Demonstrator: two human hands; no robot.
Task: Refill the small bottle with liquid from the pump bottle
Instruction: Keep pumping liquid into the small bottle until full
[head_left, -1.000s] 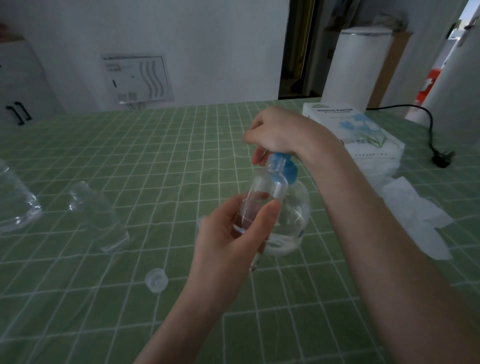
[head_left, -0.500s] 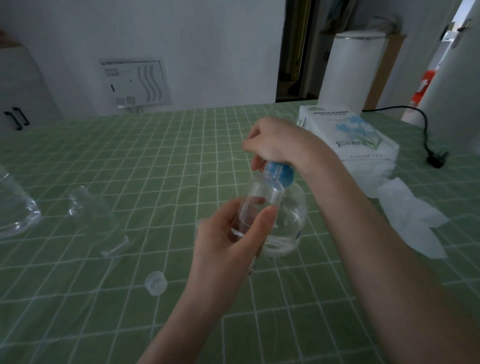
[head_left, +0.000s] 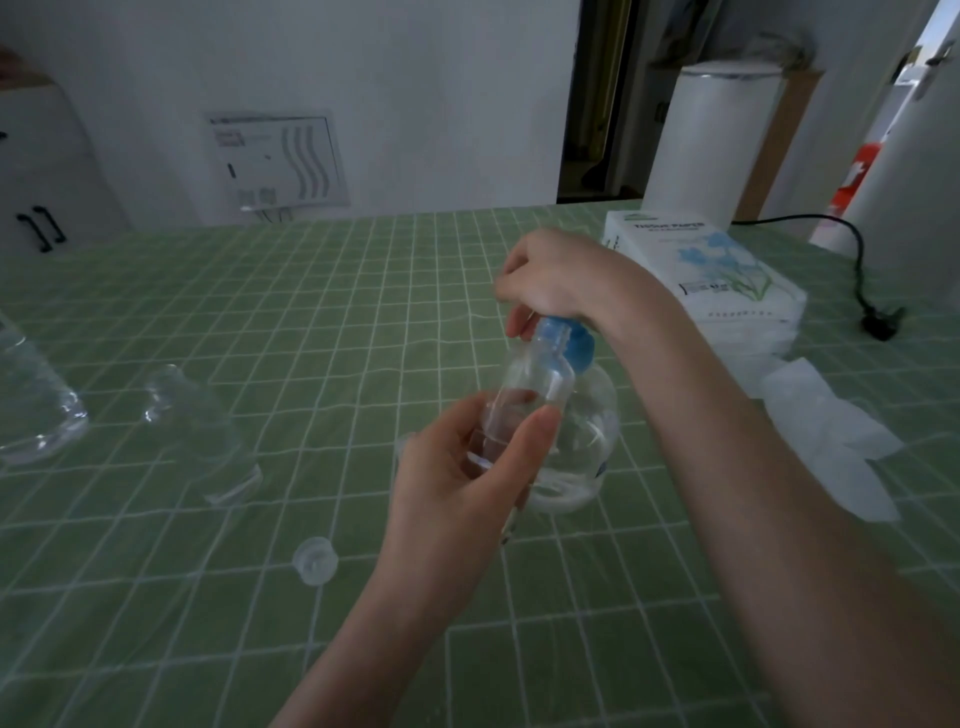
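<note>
It is dim and gray. Bright light comes from an opening (head_left: 941, 49) far up and right of the fingers (head_left: 537, 434). Everything looks soft and blurry. Lines on the cloth (head_left: 171, 639) bend far from the fingers.

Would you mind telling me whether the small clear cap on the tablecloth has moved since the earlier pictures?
No: the clear cap lies by the same white grid lines of the green tablecloth.

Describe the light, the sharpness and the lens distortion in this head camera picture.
Head view: dim, flat light, brightest at the top right corner; the wide lens bows the lines of the green checked tablecloth; the small bottle and the pump bottle are clear, with faint glints, so their edges merge; everything slightly soft.
</note>
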